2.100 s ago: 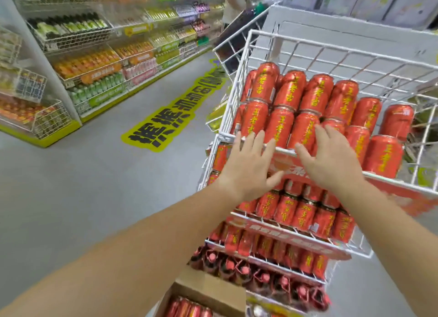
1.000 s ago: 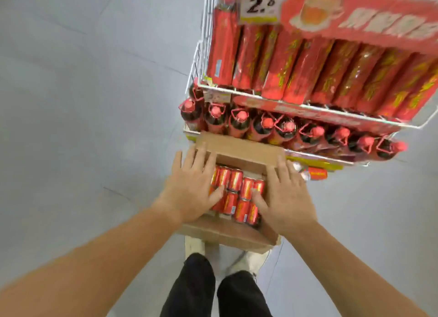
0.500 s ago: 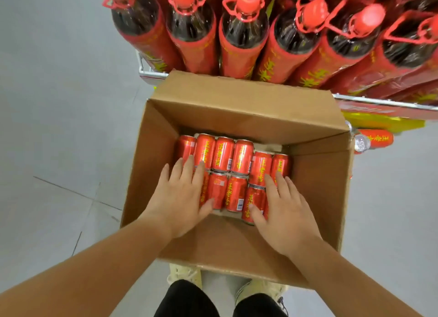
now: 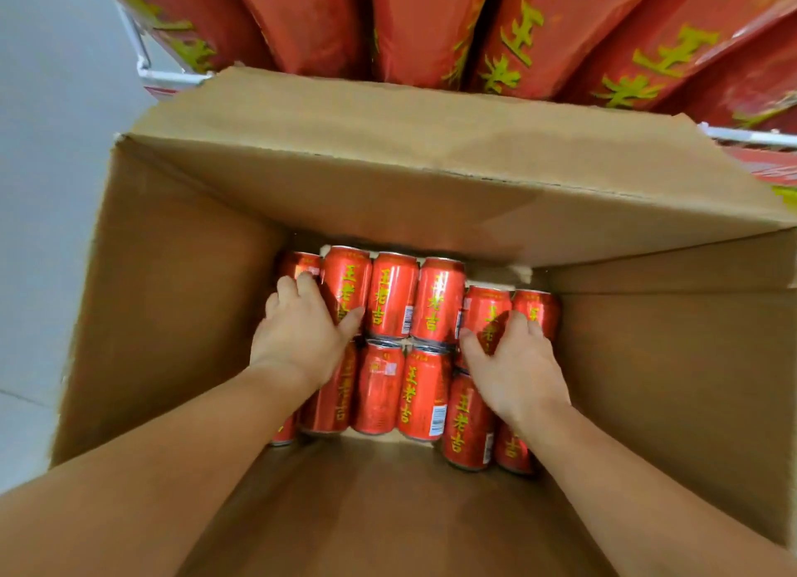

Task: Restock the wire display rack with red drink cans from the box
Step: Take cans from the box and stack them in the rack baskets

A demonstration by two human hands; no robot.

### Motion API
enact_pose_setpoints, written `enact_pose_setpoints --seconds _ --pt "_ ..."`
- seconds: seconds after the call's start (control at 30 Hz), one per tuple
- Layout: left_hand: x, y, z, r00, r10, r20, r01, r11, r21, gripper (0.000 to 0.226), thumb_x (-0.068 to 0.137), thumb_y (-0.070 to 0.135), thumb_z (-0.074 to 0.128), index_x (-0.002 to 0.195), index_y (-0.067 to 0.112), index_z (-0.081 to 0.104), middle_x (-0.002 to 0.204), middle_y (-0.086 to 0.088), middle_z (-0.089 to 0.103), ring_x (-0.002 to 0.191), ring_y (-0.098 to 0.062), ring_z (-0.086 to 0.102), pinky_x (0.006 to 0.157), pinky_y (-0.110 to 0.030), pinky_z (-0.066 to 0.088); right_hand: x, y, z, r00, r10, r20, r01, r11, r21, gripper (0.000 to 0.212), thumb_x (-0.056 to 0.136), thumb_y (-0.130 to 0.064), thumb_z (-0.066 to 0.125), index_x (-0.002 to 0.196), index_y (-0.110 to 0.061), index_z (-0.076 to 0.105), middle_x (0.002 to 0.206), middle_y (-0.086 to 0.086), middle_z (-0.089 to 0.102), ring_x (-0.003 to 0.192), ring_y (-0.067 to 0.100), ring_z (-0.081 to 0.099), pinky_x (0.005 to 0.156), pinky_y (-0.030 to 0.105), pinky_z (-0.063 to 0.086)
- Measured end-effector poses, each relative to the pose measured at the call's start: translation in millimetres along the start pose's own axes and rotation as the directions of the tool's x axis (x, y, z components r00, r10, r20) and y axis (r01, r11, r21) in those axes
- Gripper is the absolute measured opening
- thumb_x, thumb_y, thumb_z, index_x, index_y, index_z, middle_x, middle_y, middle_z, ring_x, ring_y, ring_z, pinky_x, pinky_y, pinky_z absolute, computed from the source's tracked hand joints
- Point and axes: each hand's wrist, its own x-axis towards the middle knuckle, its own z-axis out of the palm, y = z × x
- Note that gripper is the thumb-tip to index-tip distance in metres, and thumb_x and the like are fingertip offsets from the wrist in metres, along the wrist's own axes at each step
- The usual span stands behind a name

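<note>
Down at the bottom of the cardboard box (image 4: 181, 300) lie the red drink cans (image 4: 392, 300), on their sides in two rows, packed flank to flank, one row toward twelve o'clock and one toward six. Expect each to be stiff and fairly heavy if full, with a smooth printed wall that is likely slick; the round body will roll once its neighbours are gone. Take them across the barrel, thumb on one flank and fingers on the other, rather than by the rims.

Your left hand (image 4: 297, 339) sits at nine o'clock of the pack, palm down, fingers curled over the end cans of the far row and thumb pressed against the next can toward three. Your right hand (image 4: 513, 361) mirrors it at three o'clock, fingers draped over the two far cans on that side, thumb spread toward nine. Both hands are half-spread and bearing on cans; whether either has truly closed round one I cannot tell, since nothing looks lifted.

Both forearms come in from six o'clock, steeply down past the near wall. Beyond the far flap at twelve o'clock, the wire display rack (image 4: 172, 76) carries large red bottles (image 4: 422, 24).
</note>
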Motion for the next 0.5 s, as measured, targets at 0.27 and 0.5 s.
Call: enact_pose_setpoints --seconds 0.27,0.5 --pt "11 14 14 0.994 -0.111 0.010 0.111 0.987 -0.112 0.081 0.082 0.048 0.078 0.140 0.005 0.039 0.136 -0.014 0.042 0.127 -0.033 0.049 0.102 -0.046 0.047 25 -14 6 0.985 0.140 -0.099 -0.139 0.990 0.018 0.063 0.085 -0.054 0.071 0.122 -0.008 0.047 0.124 0.013 0.054 0.111 0.033 0.062 0.082 0.039 0.051" --pt "17 12 11 0.987 -0.159 0.020 0.159 0.961 -0.227 0.082 0.079 0.041 0.083 0.141 0.009 0.039 0.137 -0.014 0.044 0.129 -0.034 0.048 0.103 -0.049 0.046 35 -22 5 0.991 0.092 -0.093 -0.102 0.989 -0.106 0.061 0.084 -0.051 0.072 0.122 -0.009 0.046 0.120 0.010 0.060 0.104 0.029 0.065 0.070 0.031 0.043"
